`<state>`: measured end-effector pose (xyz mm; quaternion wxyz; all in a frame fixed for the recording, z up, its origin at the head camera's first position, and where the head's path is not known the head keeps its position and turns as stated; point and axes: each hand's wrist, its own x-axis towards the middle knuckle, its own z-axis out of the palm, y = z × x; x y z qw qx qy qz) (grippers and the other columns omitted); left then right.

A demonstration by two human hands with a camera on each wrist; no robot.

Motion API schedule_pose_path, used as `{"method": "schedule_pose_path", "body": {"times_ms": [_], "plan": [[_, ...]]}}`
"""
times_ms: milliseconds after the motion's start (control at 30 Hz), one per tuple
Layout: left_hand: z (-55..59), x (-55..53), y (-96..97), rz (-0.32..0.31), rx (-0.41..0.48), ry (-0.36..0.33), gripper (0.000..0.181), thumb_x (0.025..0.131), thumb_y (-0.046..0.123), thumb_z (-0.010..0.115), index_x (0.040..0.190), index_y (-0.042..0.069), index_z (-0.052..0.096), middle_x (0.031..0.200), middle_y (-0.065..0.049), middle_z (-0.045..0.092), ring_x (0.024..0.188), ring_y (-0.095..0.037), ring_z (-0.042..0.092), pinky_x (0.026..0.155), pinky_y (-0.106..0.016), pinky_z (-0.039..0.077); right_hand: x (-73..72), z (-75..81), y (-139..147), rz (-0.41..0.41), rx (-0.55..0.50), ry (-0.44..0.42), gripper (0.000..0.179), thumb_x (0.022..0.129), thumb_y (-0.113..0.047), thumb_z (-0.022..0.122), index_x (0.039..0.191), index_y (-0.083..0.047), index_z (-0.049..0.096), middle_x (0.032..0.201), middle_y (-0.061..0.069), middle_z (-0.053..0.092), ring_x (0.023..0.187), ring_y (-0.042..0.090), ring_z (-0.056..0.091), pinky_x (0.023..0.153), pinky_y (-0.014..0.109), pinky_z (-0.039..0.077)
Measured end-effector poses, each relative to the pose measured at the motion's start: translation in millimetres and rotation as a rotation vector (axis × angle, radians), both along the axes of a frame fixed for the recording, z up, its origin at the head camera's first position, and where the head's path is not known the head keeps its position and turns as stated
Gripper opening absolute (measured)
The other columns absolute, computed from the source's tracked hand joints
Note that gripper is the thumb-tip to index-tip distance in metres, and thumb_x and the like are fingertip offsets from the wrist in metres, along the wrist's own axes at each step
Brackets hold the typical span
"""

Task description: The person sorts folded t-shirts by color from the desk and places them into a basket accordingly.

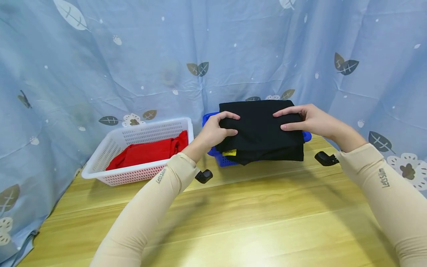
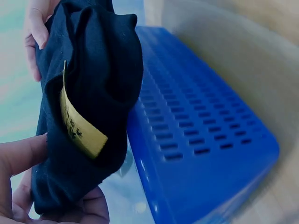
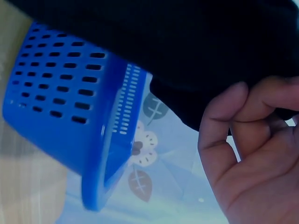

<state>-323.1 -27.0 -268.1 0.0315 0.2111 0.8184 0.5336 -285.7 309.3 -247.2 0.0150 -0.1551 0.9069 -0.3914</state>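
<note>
A folded black cloth garment (image 1: 260, 128) is held level over a blue plastic basket (image 1: 222, 160), hiding most of it in the head view. My left hand (image 1: 215, 129) grips the garment's left side, thumb on one face and fingers curled under in the left wrist view. On the right side, my right hand (image 1: 311, 119) pinches it between thumb and fingers. A yellow label (image 2: 84, 130) with dark print sticks out of the folds near the left hand. The basket's slotted wall (image 3: 56, 79) stands close beside the cloth in the right wrist view.
To the left stands a white slotted basket (image 1: 100, 168) with red folded cloth (image 1: 150, 152) inside. Both baskets sit toward the back of a wooden table (image 1: 240, 222). A blue leaf-patterned curtain (image 1: 160, 55) hangs right behind them.
</note>
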Motion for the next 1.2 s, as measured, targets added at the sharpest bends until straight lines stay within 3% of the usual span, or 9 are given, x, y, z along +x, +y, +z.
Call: {"method": "schedule_pose_path", "body": {"times_ms": [200, 300, 400, 533, 600, 700, 833, 900, 1200], "plan": [[3.4, -11.5, -6.4, 0.054, -0.007, 0.015, 0.040, 0.095, 0.007, 0.080, 0.129, 0.027, 0.073, 0.139, -0.004, 0.066, 0.120, -0.024, 0.065, 0.106, -0.043, 0.056, -20.1, 1.5, -10, -0.017, -0.027, 0.014, 0.049, 0.099, -0.036, 0.080, 0.146, -0.032, 0.067, 0.064, -0.007, 0.018, 0.055, 0.018, 0.018, 0.062, 0.037, 0.034], [3.0, -18.8, -8.4, 0.067, -0.011, 0.020, 0.041, 0.094, 0.006, 0.080, 0.130, 0.025, 0.073, 0.136, -0.006, 0.068, 0.116, -0.026, 0.067, 0.105, -0.043, 0.058, -29.4, -0.8, -12, -0.023, -0.014, 0.016, 0.051, 0.099, -0.037, 0.080, 0.147, -0.032, 0.066, 0.065, -0.007, 0.025, 0.064, 0.020, 0.028, 0.070, 0.034, 0.038], [2.8, -25.5, -9.3, 0.078, -0.015, 0.027, 0.041, 0.094, 0.005, 0.080, 0.131, 0.023, 0.072, 0.138, -0.009, 0.068, 0.119, -0.027, 0.066, 0.107, -0.045, 0.057, -36.9, -1.9, -15, -0.027, -0.008, 0.011, 0.051, 0.099, -0.039, 0.079, 0.148, -0.033, 0.065, 0.068, -0.003, 0.037, 0.091, 0.018, 0.045, 0.086, 0.036, 0.040], [3.0, -32.5, -9.3, 0.096, -0.016, 0.017, 0.042, 0.095, 0.005, 0.079, 0.133, 0.021, 0.072, 0.139, -0.010, 0.067, 0.120, -0.027, 0.065, 0.107, -0.044, 0.056, -45.7, -1.2, -17, -0.013, -0.026, 0.007, 0.052, 0.099, -0.040, 0.079, 0.149, -0.030, 0.065, 0.113, 0.003, 0.066, 0.135, 0.018, 0.046, 0.104, 0.041, 0.039], [3.3, -35.4, -8.9, 0.104, -0.003, 0.010, 0.042, 0.095, 0.004, 0.079, 0.133, 0.022, 0.072, 0.139, -0.010, 0.067, 0.120, -0.027, 0.066, 0.107, -0.044, 0.057, -49.9, -0.2, -19, -0.006, -0.040, 0.004, 0.054, 0.099, -0.039, 0.079, 0.150, -0.028, 0.064, 0.149, 0.005, 0.058, 0.148, 0.020, 0.039, 0.112, 0.046, 0.038], [3.0, -39.2, -9.0, 0.125, 0.016, 0.041, 0.043, 0.094, 0.002, 0.079, 0.132, 0.022, 0.072, 0.140, -0.010, 0.066, 0.120, -0.027, 0.065, 0.106, -0.044, 0.057, -55.3, 0.8, -22, -0.007, -0.048, 0.014, 0.056, 0.099, -0.040, 0.079, 0.152, -0.028, 0.063, 0.168, 0.003, 0.042, 0.142, 0.022, 0.040, 0.115, 0.048, 0.037], [0.2, -42.1, -6.6, 0.159, 0.020, 0.128, 0.043, 0.093, 0.001, 0.080, 0.130, 0.021, 0.073, 0.143, -0.008, 0.065, 0.123, -0.027, 0.063, 0.107, -0.045, 0.055, -57.9, -0.9, -25, -0.039, -0.053, 0.069, 0.052, 0.099, -0.040, 0.079, 0.148, -0.031, 0.065, 0.153, 0.005, 0.052, 0.091, 0.020, 0.042, 0.098, 0.041, 0.038], [-2.1, -42.0, -6.0, 0.179, 0.017, 0.169, 0.042, 0.093, 0.001, 0.080, 0.129, 0.021, 0.074, 0.142, -0.007, 0.067, 0.125, -0.027, 0.062, 0.109, -0.044, 0.054, -59.4, -3.4, -27, -0.043, -0.049, 0.113, 0.048, 0.100, -0.038, 0.078, 0.146, -0.030, 0.068, 0.148, 0.004, 0.056, 0.085, 0.018, 0.039, 0.093, 0.038, 0.038], [-16.6, -41.0, -4.3, 0.212, -0.089, 0.168, 0.038, 0.094, 0.005, 0.080, 0.126, 0.024, 0.074, 0.147, -0.009, 0.065, 0.132, -0.030, 0.058, 0.111, -0.049, 0.052, -62.9, -19.4, -27, -0.015, -0.001, 0.162, 0.043, 0.100, -0.031, 0.079, 0.141, -0.024, 0.071, 0.151, 0.007, 0.061, 0.098, 0.022, 0.043, 0.090, 0.039, 0.038]]}}
